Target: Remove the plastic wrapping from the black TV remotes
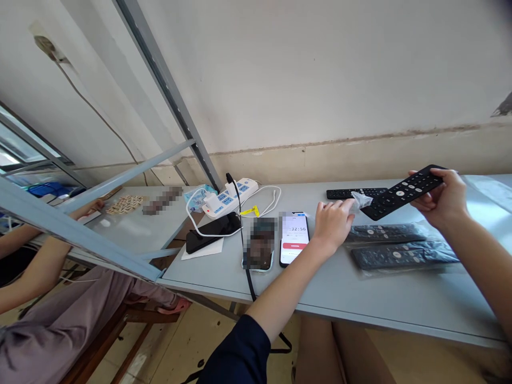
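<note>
- Black remote: tilted above the surface, gripped by the right hand.
- Left hand: pinching a whitish wad at the remote's lower end.

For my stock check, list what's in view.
Desks: two, grey, along wall
Held remote: one, black, right hand
Bare remote: one, black, near wall
Wrapped remotes: two, black, right desk
Crumpled scrap: one, whitish, left hand
Phones: three, black or pale, right desk
Power strip: one, white, near wall
Cables: several, white or black, around strip
Packet: one, light blue, beside strip
Metal frame: one, grey, left
Co-worker: one, mauve trousers, left
Hands: two, bare, over desk
</note>
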Available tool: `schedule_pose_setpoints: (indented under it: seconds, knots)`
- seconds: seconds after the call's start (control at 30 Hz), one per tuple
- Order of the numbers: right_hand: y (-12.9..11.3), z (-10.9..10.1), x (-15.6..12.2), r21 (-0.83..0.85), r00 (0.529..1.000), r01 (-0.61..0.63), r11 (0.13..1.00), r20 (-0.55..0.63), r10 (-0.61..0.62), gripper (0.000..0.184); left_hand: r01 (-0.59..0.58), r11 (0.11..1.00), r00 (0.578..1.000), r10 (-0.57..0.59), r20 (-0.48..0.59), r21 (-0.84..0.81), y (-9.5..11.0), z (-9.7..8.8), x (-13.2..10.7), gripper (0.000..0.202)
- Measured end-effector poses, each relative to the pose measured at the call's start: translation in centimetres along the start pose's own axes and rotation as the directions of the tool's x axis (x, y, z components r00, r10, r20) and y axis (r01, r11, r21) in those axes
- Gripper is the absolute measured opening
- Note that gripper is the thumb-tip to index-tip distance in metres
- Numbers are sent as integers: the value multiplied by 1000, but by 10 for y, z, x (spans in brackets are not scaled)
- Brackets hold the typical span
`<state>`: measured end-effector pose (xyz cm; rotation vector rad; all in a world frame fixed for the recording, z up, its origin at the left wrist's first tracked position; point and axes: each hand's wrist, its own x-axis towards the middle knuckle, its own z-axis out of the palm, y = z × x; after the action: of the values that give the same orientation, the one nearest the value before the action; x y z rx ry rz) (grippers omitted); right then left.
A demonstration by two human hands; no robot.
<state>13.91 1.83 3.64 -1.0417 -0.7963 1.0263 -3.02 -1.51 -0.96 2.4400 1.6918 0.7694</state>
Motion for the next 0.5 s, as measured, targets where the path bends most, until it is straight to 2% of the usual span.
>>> schedule_pose_setpoints:
  seconds: [0.1,0.23,0.4,0.43,0.5]
  knots:
    - [-7,5,-5,36,992,-55,998,-113,59,26,13,1000,999,-13,-38,-12,-1,-2,1,14]
    - [-13,7,-5,81,982,-30,996,-183,44,25,30,998,990,-38,-134,-63,-4,-5,2,13]
    - [-10,4,-3,71,991,18,997,-132,-9,9,12,991,972,-44,-231,-137,-7,-1,3,9]
    - [-8,3,-3,74,993,29,997,-117,-20,10,7,990,971,-40,-234,-140,-7,1,3,9]
    - [-2,1,-1,54,993,89,995,-82,-84,24,2,990,972,-35,-233,-139,-7,2,3,9]
